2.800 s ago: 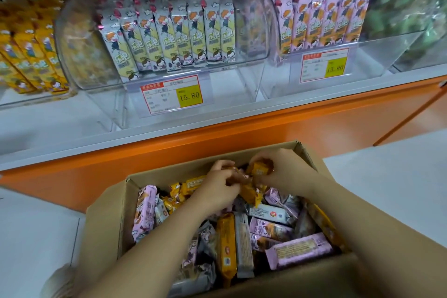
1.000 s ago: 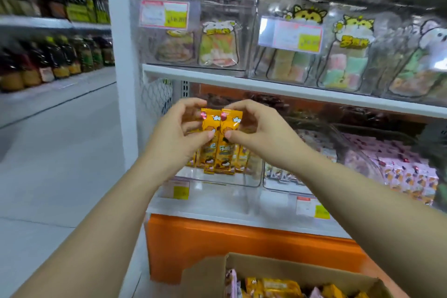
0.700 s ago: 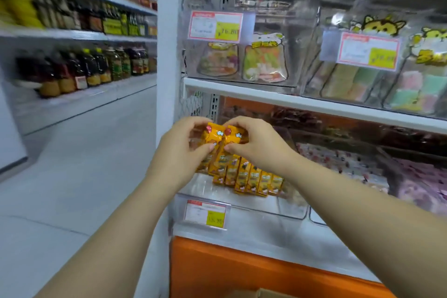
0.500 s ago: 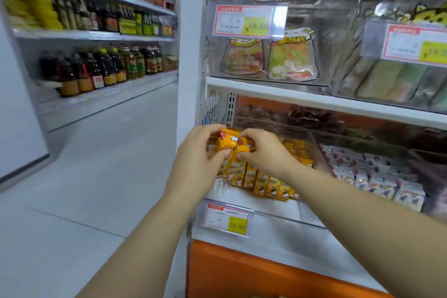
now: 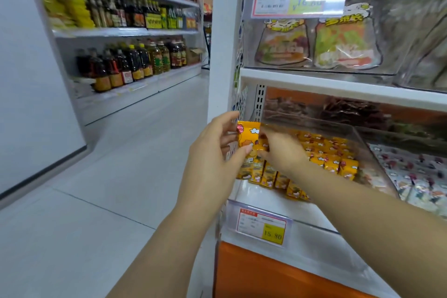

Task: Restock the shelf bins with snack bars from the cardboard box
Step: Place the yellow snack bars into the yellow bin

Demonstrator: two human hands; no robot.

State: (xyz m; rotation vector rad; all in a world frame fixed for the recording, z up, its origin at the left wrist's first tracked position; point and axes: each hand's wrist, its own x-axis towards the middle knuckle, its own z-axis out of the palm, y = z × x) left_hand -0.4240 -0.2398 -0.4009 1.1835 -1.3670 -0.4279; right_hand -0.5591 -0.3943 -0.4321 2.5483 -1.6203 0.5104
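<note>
Partway, seemingly: pinches yellow snack bars point(image 5: 248, 136) with left hand point(image 5: 212, 152) and right hand point(image 5: 281, 151) at the mouth of the part-filled bin point(image 5: 373, 167), not yet released.

At the left front corner of the clear bin point(image 5: 370, 167), the left hand point(image 5: 212, 155) pinches an upright yellow snack bar point(image 5: 248, 135). The right hand point(image 5: 281, 152), reaching into the bin, pinches a second bar point(image 5: 264, 145) just beside it. Rows of yellow bars point(image 5: 326, 152) fill the bin behind. A price tag point(image 5: 263, 226) hangs on the shelf's point(image 5: 304, 218) front edge.
</note>
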